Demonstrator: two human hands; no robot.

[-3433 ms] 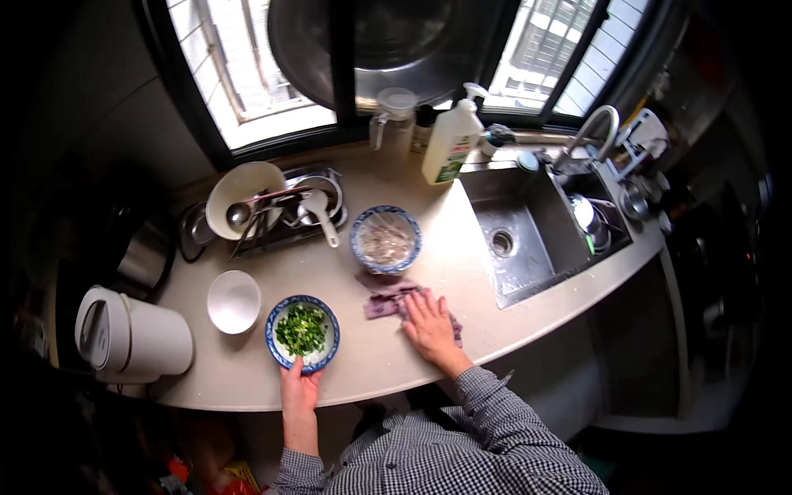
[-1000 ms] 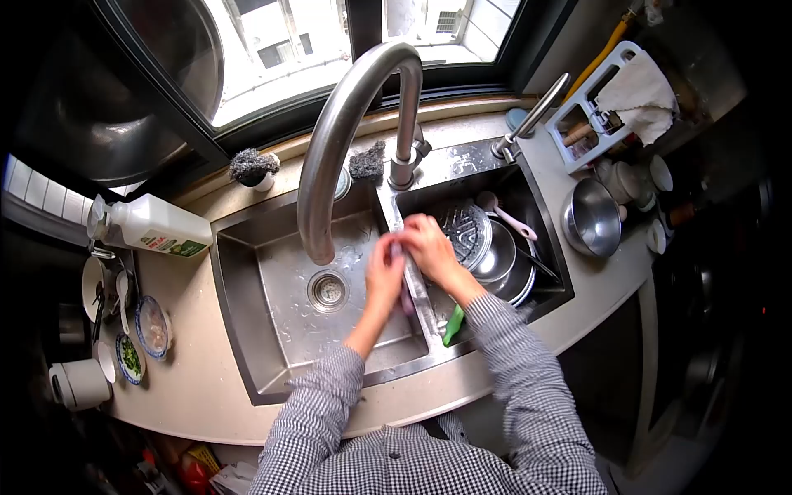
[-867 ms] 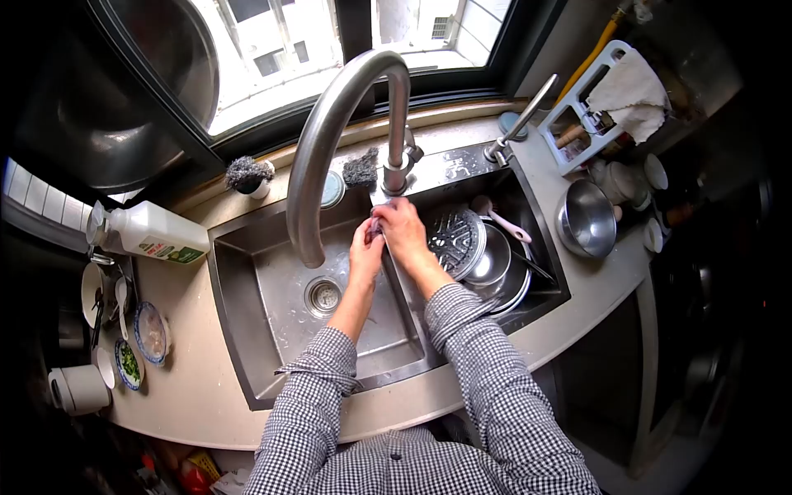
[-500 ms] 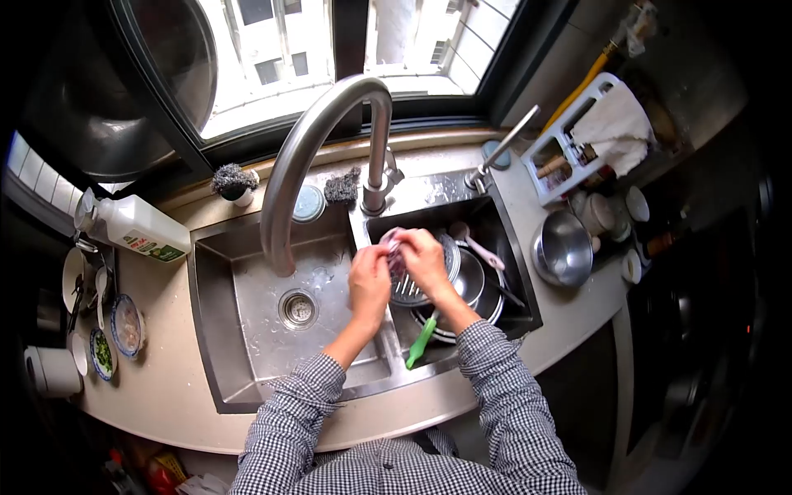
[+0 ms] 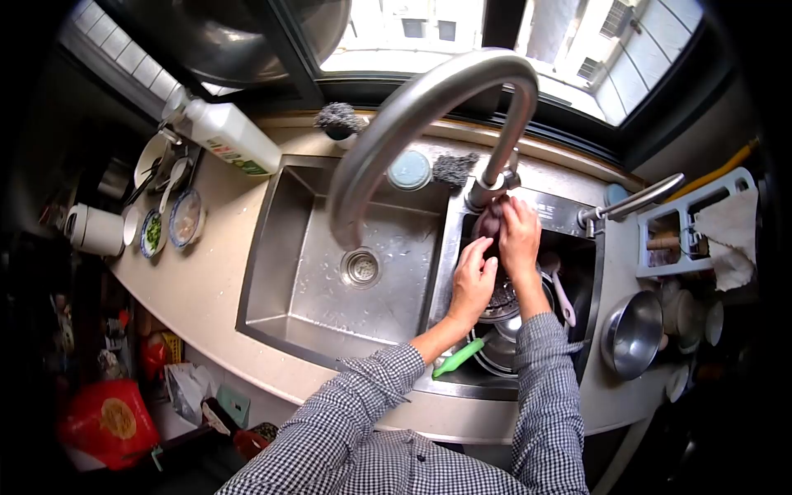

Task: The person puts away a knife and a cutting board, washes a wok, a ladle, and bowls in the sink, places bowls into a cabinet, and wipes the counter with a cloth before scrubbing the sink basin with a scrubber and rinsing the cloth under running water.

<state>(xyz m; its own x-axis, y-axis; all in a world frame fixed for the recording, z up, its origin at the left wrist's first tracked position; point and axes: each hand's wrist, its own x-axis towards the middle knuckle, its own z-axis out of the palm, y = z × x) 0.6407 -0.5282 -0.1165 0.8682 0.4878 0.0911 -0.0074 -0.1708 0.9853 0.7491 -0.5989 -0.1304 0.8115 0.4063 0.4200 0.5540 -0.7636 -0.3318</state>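
Observation:
Over the right-hand basin my right hand (image 5: 520, 235) presses its fingers along a reddish-purple rounded thing (image 5: 489, 219), whose exact kind I cannot make out. My left hand (image 5: 473, 280) is just below it, fingers extended and a little apart, with nothing plainly in its grasp. Beneath both hands a metal strainer (image 5: 501, 304) sits among stacked bowls, partly covered by the wrists. A green handle (image 5: 459, 358) sticks out at the basin's front left. On the right side rests a pink-handled spoon or ladle (image 5: 563, 297).
A curved steel faucet (image 5: 429, 91) arches over the left basin (image 5: 330, 305). Left of it stand a white jug (image 5: 231, 136) and a bowl of chopped greens (image 5: 152, 233). A steel bowl (image 5: 634, 334) and a blue rack (image 5: 697, 223) occupy the right counter.
The view has swung, so the sink sits farther right. My hands have gone from being together around the purplish thing to slightly apart, the right one farther toward the faucet base with it.

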